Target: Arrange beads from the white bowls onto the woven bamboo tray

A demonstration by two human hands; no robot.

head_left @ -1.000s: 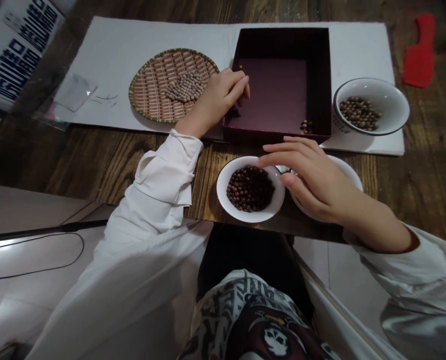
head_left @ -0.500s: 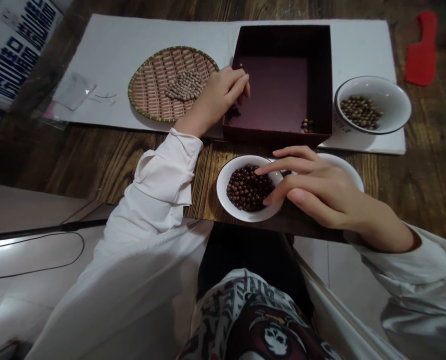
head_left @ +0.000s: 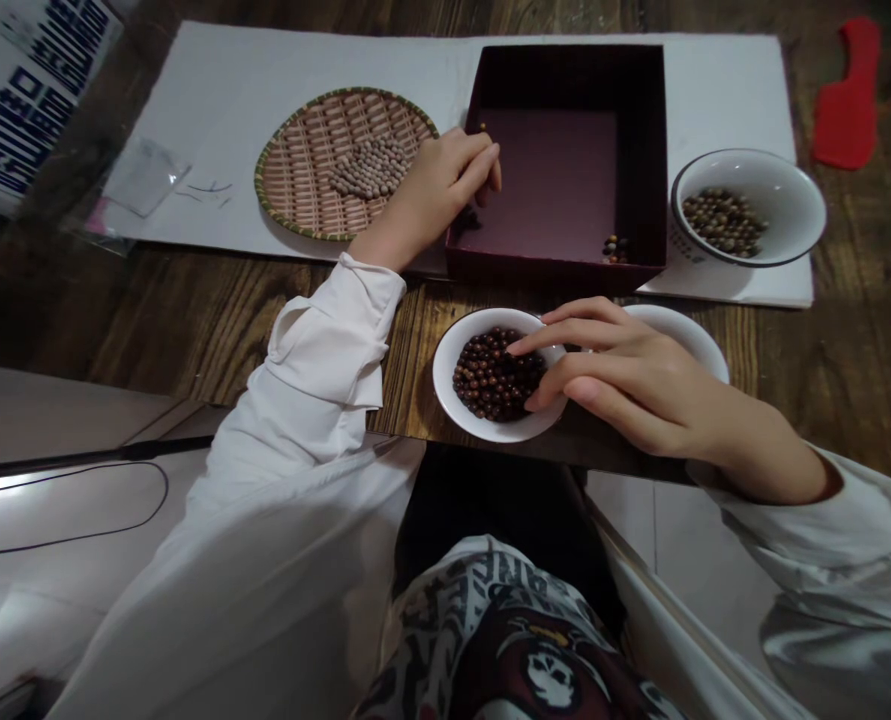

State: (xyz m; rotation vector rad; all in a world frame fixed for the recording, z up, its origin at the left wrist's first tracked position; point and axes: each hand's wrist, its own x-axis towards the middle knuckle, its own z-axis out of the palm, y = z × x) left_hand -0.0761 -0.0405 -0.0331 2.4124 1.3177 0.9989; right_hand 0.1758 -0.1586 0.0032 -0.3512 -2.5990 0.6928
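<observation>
My left hand [head_left: 445,180] lies across the left rim of a dark maroon box [head_left: 557,180]. Its fingers are curled down over the inside, and anything between their tips is hidden. Over a small white bowl [head_left: 449,395] at the table's front edge, my right hand [head_left: 632,375] has its fingers apart. Two fingertips reach to the dark brown round beads [head_left: 490,375] in that bowl; I see nothing held in this hand. Behind it is a second white dish [head_left: 689,330], partly covered by the hand.
Left of the box, a woven tray [head_left: 295,175] carries pale beads [head_left: 372,168]. A white enamel bowl [head_left: 794,205] with olive-brown beads [head_left: 724,220] stands right, near a red comb-like piece [head_left: 846,120]. A few beads [head_left: 615,248] sit in the box corner. A plastic bag [head_left: 145,178] lies left.
My right hand has barely shifted, its fingertips still at the brown beads. My left hand stays at the box rim. The whole view has moved slightly.
</observation>
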